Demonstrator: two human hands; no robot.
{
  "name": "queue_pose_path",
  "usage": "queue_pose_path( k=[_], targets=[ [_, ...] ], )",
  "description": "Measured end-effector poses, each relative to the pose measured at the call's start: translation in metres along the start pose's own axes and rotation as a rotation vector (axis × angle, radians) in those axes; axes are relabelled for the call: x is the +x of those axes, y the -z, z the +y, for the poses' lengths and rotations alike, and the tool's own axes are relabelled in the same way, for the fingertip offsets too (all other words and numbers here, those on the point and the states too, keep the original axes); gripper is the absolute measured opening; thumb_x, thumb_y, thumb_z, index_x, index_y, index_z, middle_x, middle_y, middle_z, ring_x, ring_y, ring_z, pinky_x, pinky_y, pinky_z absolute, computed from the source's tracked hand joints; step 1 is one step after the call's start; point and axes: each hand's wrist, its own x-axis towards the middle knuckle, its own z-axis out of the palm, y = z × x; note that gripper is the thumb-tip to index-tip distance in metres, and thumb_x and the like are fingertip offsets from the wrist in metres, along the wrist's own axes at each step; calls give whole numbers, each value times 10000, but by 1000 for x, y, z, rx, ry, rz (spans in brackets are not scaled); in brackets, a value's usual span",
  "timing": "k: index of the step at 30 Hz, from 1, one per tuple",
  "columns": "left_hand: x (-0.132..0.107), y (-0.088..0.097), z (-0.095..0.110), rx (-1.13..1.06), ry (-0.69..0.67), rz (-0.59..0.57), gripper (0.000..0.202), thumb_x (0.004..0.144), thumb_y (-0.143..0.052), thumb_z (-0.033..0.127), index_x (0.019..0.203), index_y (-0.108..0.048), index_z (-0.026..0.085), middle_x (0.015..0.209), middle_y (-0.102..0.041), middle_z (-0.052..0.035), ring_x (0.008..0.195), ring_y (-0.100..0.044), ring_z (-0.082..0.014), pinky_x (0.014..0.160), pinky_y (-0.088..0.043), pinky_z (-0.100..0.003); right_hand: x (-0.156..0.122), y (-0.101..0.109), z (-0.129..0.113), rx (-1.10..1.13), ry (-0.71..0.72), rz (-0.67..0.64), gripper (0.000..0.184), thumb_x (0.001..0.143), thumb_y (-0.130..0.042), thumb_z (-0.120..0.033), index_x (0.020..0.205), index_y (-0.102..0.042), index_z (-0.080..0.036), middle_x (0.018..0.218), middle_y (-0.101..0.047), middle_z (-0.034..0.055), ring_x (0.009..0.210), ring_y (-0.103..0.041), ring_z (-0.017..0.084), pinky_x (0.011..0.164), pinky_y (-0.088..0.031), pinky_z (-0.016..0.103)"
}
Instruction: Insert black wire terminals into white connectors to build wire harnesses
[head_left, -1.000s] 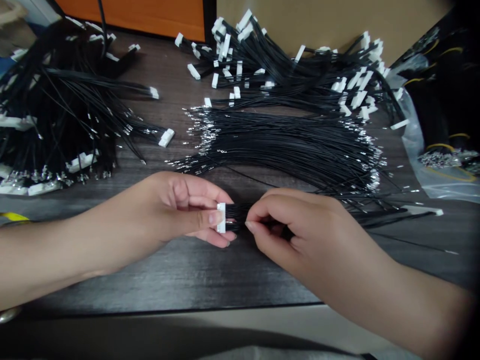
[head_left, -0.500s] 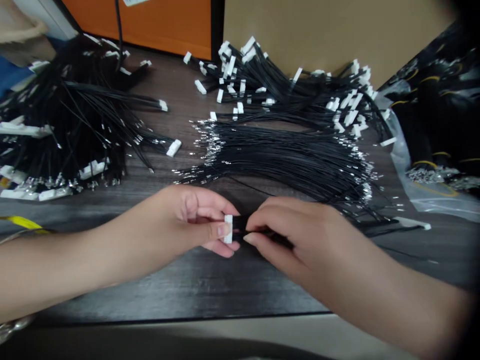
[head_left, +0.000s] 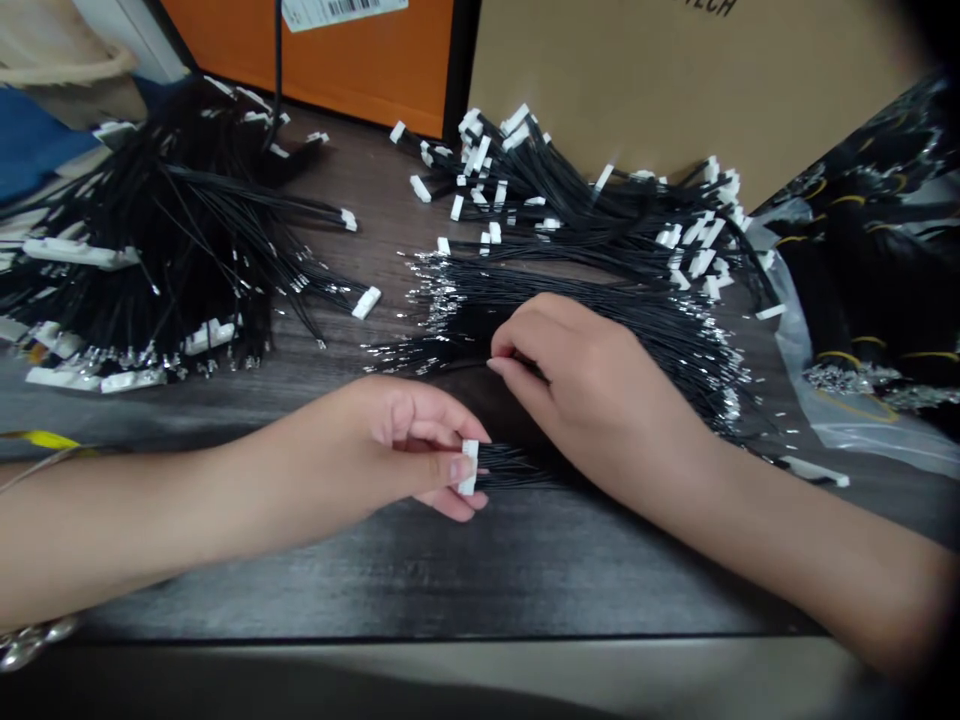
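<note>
My left hand (head_left: 420, 450) pinches a white connector housing (head_left: 469, 468) between thumb and fingers. Black wires (head_left: 514, 467) run out of the housing to the right, passing below my right hand (head_left: 577, 370). That hand is closed, thumb against forefinger, over the near side of a bundle of loose black wires (head_left: 600, 285) with bare metal terminals at both ends. A thin black wire seems to lie at its fingertips, though the fingers mostly cover it.
Wired connectors (head_left: 225, 210) are heaped at the left, and more finished cables (head_left: 570, 190) lie at the back. Behind them stand an orange box (head_left: 360, 70) and a cardboard box (head_left: 637, 90). Plastic bags with banded wires (head_left: 862, 300) sit at right. Another person's sleeve (head_left: 67, 60) shows top left.
My right hand has left the wires beside the connector and moved up to the loose wire bundle. The left hand keeps its hold on the connector. The view has shifted slightly.
</note>
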Motion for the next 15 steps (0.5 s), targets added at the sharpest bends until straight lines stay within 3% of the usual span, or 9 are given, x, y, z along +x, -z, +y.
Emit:
queue_pose_path(
  k=[3, 7, 12, 15],
  targets=[
    [-1, 2, 2, -9, 25, -3, 93, 834, -640, 74, 855, -695, 148, 737, -706, 23, 750, -728, -146, 731, -616, -243, -17, 11, 1, 119, 24, 72, 69, 839, -589, -80, 807, -641, -111, 787, -618, 14, 717, -562, 98, 655, -421, 214],
    [-2, 4, 4, -38, 50, -16, 106, 823, -668, 80, 893, -701, 152, 787, -720, 0, 797, -725, -163, 778, -610, -273, -34, 17, 2, 330, -56, -8, 78, 814, -616, -86, 793, -624, -161, 682, -587, -68, 579, -502, 20, 535, -373, 134],
    [-3, 6, 5, -46, 65, -11, 104, 804, -696, 105, 891, -724, 154, 817, -743, -20, 831, -735, -198, 775, -597, -224, -50, 26, 2, 228, 31, 53, 88, 836, -593, -90, 789, -642, -145, 755, -620, -22, 657, -547, 39, 601, -397, 154],
    [-3, 7, 5, -39, 55, -26, 106, 809, -700, 144, 903, -744, 163, 835, -757, -27, 830, -737, -200, 755, -595, -193, -56, 27, 0, 140, 101, 61, 157, 870, -562, -104, 755, -667, -126, 752, -628, 9, 665, -563, 59, 565, -392, 183]
  ],
)
